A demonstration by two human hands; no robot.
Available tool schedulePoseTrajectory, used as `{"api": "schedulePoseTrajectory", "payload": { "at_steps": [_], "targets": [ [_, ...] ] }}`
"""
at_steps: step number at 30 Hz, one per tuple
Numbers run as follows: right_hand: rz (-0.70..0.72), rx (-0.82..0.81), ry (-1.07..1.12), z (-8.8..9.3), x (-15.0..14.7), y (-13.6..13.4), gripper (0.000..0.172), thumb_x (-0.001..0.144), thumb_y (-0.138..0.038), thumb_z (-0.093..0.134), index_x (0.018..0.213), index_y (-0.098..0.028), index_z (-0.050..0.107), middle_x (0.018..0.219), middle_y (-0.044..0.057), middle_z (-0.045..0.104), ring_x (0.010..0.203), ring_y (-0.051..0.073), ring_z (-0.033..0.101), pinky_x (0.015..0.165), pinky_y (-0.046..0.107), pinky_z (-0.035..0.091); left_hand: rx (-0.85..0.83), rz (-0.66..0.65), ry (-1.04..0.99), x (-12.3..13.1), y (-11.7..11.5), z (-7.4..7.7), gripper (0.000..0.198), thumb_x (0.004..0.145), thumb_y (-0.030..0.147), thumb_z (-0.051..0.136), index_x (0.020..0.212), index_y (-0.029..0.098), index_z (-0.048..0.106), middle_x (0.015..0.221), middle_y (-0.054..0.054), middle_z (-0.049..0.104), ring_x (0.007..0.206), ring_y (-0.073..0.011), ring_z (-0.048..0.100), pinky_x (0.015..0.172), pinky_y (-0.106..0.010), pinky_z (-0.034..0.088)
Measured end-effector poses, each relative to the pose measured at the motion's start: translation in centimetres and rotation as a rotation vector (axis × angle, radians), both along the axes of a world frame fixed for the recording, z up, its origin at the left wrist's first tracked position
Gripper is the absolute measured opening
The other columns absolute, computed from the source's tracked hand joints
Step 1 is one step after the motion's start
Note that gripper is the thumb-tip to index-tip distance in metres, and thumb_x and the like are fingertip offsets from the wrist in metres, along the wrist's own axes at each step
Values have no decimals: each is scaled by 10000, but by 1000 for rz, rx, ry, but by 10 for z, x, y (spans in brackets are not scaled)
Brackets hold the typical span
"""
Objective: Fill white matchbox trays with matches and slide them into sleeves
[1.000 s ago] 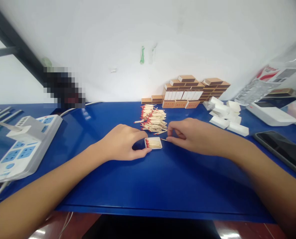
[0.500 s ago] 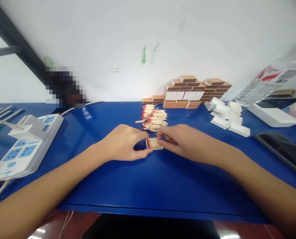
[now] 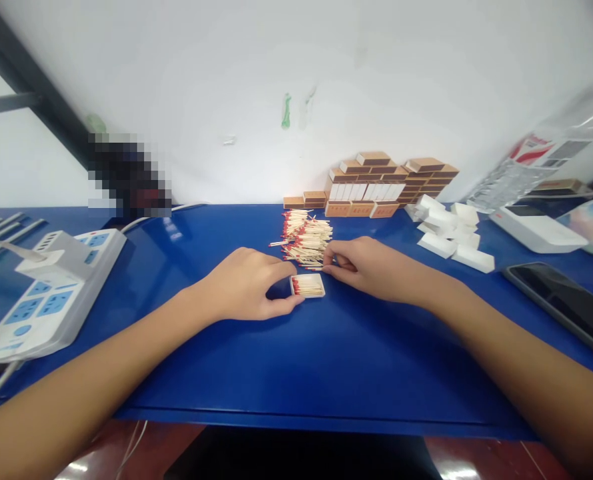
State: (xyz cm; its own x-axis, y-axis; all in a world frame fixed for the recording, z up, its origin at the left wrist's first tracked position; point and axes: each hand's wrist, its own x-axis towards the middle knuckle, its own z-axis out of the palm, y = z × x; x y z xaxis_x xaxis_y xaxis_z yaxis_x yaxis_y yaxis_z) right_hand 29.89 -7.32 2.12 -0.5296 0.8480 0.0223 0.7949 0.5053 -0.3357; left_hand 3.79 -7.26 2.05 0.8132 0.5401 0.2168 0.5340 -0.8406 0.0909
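A small white matchbox tray point(image 3: 321, 293), partly filled with red-headed matches, rests on the blue table. My left hand point(image 3: 249, 285) grips the tray's left end between thumb and forefinger. Just behind it lies a loose heap of matches point(image 3: 309, 237), most with their red heads to the left. At the heap's near right edge, my right hand point(image 3: 359, 263) has its thumb and forefinger pinched at the end of a match point(image 3: 315, 268). Whether more matches are between those fingertips is hidden.
Brown matchboxes point(image 3: 366, 177) are stacked against the wall. White empty trays point(image 3: 446, 227) lie piled at right, near a phone point(image 3: 561, 300), a white device point(image 3: 536, 230) and a tilted plastic bottle point(image 3: 526, 160). A power strip point(image 3: 56, 293) with cables is at left.
My right hand has moved from over the tray back to the edge of the match heap, uncovering the tray's right end. My left hand stays on the tray.
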Motion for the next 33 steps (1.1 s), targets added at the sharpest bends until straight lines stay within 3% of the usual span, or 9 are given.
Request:
{"api": "schedulePoseTrajectory", "payload": {
  "at_steps": [8,13,21,33],
  "targets": [
    [-27,-8,-14,7,8,-2,144,1015,-280,501,964,-212,617,737,2,641,628,152,528,606,279,313,6,12,6,-1,1,0,314,934,465,616,980,180,741,716,11,696,622,-143,636,567,-285,362],
    [40,-35,14,15,-4,-19,144,1027,-299,520,936,-224,604,787,-2,677,670,151,570,606,268,326,5,5,11,-1,2,-2,346,943,490,595,976,177,740,707,2,693,638,-159,653,570,-288,369],
    [19,-4,-180,7,-27,-28,181,1072,-279,442,1028,-180,587,871,71,714,744,201,647,615,291,323,2,13,20,-1,2,-3,364,954,501,572,940,172,730,697,-4,683,624,-158,643,570,-288,369],
    [65,53,-40,3,-26,-29,167,1052,-276,473,960,-198,588,775,13,671,663,164,588,595,288,287,5,22,34,0,1,0,341,943,490,595,861,172,687,696,3,674,611,-145,621,569,-278,357]
  ]
}}
